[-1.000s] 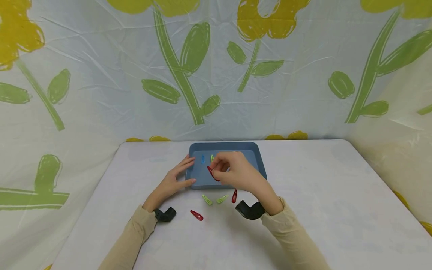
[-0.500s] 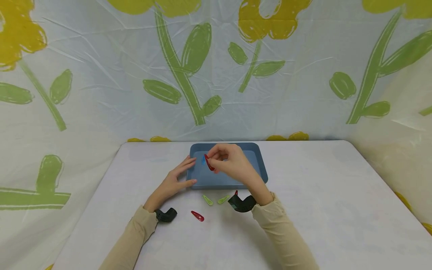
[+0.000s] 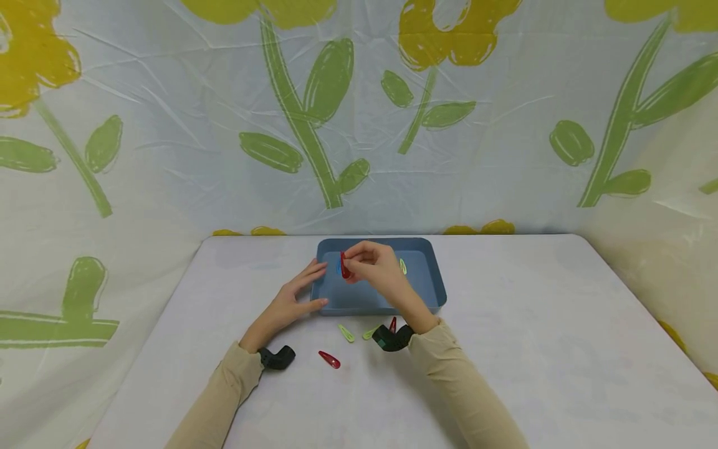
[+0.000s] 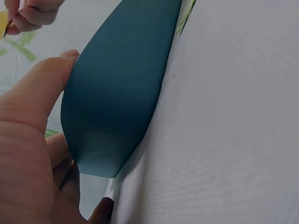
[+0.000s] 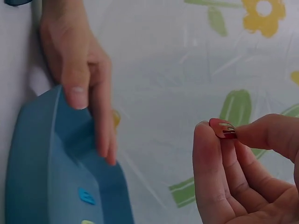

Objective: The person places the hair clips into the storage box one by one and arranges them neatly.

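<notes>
Against one second earlier, the right hand's grip (image 3: 377, 267) has shifted left and farther over the tray (image 3: 359, 302). The pinched red clip (image 3: 344, 265) has turned from slanted to near upright and now partly covers the blue clip (image 3: 338, 267). A light-green clip (image 3: 402, 267) has come into view right of the hand. The black wrist mount (image 3: 392, 338) has moved left, now overlapping a second green clip (image 3: 368, 334).

Flowered backdrop (image 3: 493, 168) — white table (image 3: 561, 330)
</notes>
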Motion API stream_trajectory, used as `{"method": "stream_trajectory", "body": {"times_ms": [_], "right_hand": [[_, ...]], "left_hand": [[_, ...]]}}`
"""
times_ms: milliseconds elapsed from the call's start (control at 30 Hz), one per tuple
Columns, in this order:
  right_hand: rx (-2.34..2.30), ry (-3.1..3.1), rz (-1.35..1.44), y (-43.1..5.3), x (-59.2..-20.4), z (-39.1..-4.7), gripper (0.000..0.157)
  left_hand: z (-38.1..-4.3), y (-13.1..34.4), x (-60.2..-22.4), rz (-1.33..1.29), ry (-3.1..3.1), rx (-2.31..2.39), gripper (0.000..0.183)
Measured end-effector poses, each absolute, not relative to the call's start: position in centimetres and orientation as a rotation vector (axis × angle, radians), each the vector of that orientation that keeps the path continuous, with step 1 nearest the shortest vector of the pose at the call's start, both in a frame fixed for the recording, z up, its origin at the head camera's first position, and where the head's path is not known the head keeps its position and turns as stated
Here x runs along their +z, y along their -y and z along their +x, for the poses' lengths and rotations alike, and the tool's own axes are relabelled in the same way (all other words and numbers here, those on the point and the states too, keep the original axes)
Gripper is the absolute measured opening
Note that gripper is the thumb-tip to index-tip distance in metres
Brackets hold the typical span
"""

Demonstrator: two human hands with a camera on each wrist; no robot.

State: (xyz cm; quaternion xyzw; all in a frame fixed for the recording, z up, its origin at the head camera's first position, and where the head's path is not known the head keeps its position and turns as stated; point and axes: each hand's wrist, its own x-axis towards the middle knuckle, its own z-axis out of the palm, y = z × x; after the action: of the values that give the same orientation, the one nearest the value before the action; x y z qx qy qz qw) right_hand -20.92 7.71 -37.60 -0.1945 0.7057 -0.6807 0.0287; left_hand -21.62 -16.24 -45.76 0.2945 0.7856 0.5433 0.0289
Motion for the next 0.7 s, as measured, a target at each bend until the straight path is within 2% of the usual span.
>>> {"method": "stream_trajectory", "body": {"times_ms": [167, 700], "right_hand": [[-2.081, -2.191, -0.513, -7.6, -38.9, -21.6, 0.015], [-1.951, -2.218, -0.295, -7.0, -41.9, -22.5, 0.017]], "left_hand": [[-22.3, 16.4, -46.9, 0.921, -2.441, 1.677, 0.067], [-21.5, 16.2, -45.7, 0.891, -2.456, 1.654, 0.067]]}}
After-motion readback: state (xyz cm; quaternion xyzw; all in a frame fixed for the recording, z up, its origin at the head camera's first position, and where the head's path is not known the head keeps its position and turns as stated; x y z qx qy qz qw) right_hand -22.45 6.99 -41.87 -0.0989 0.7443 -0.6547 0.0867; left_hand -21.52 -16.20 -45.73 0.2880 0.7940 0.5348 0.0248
